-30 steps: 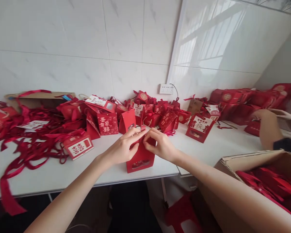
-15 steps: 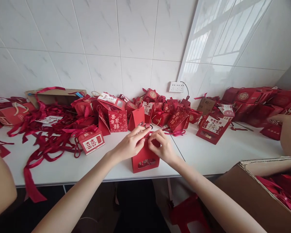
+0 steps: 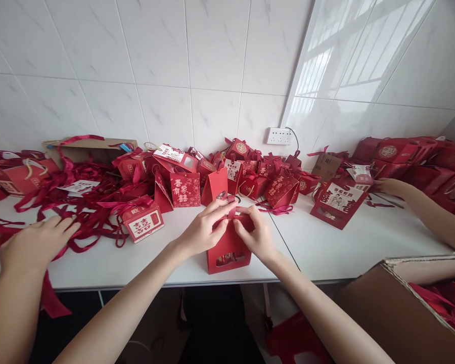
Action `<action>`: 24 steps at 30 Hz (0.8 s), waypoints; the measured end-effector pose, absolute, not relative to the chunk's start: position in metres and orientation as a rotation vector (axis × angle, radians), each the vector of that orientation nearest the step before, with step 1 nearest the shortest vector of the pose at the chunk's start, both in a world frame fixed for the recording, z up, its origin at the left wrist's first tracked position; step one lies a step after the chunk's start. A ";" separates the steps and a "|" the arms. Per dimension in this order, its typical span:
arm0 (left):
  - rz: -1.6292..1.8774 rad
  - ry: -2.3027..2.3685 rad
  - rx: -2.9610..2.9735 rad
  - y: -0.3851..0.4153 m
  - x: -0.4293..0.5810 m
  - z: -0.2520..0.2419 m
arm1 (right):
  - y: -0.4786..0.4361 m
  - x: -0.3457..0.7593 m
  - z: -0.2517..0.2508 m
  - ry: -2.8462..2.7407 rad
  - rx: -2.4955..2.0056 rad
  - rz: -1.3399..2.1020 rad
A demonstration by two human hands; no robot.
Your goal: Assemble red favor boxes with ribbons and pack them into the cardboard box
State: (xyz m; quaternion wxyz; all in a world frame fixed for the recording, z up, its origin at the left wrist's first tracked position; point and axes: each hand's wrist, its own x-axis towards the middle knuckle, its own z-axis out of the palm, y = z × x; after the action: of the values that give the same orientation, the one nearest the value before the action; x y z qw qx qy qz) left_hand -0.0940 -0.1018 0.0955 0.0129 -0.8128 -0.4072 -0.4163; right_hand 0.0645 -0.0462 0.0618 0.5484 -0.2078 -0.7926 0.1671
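Note:
A red gift box (image 3: pixel 229 247) with a cut-out window low on its front stands upright at the table's front edge. My left hand (image 3: pixel 202 227) is closed at the upper left of this box, fingers together over its top. From the other side my right hand (image 3: pixel 258 232) pinches the box's upper right edge with thumb and forefinger. A short red ribbon (image 3: pixel 232 198) rises between my fingertips, and a dark loop shows beside it. Just behind stands another red gift box (image 3: pixel 215 184).
A tangle of red ribbons (image 3: pixel 94 177) lies left, another person's hand (image 3: pixel 38 242) over it. Finished-looking red boxes line the wall below a power strip (image 3: pixel 278 136). At right are a second person's hand (image 3: pixel 396 188) and an open carton (image 3: pixel 379 293).
My right hand has shifted from the ribbon area to the box's upper right edge, its fingers less curled. Another person's hand has come over the ribbons at left; the one at right reaches further in.

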 end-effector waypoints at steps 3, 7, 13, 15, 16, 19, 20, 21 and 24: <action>-1.335 -1.294 -2.533 -0.102 -0.094 0.095 | -0.048 0.062 0.063 -1.862 -0.508 0.393; -1.438 -1.341 -2.548 -0.102 -0.091 0.097 | -0.050 0.061 0.066 -1.850 -0.541 0.484; -1.618 -1.428 -2.443 -0.102 -0.083 0.096 | -0.053 0.060 0.068 -1.815 -0.575 0.662; -1.692 -1.474 -2.379 -0.103 -0.080 0.094 | -0.054 0.059 0.067 -1.801 -0.583 0.682; -1.749 -1.516 -2.343 -0.104 -0.079 0.093 | -0.054 0.059 0.067 -1.796 -0.591 0.689; -1.913 -1.715 -2.201 -0.109 -0.076 0.090 | -0.056 0.059 0.067 -1.787 -0.616 0.708; -1.927 -1.787 -2.158 -0.110 -0.075 0.089 | -0.056 0.059 0.067 -1.787 -0.622 0.714; -1.915 -1.845 -2.126 -0.112 -0.075 0.089 | -0.056 0.059 0.067 -1.787 -0.625 0.719; -1.858 -1.910 -2.083 -0.115 -0.075 0.086 | -0.056 0.059 0.067 -1.791 -0.620 0.725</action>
State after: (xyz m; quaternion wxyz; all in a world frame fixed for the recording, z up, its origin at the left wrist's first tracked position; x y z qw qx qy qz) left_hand -0.0755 -0.1154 0.0857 -0.1199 -0.6114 -0.5607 -0.5454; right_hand 0.0587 -0.0559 0.0669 0.5281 -0.2595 -0.7495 0.3034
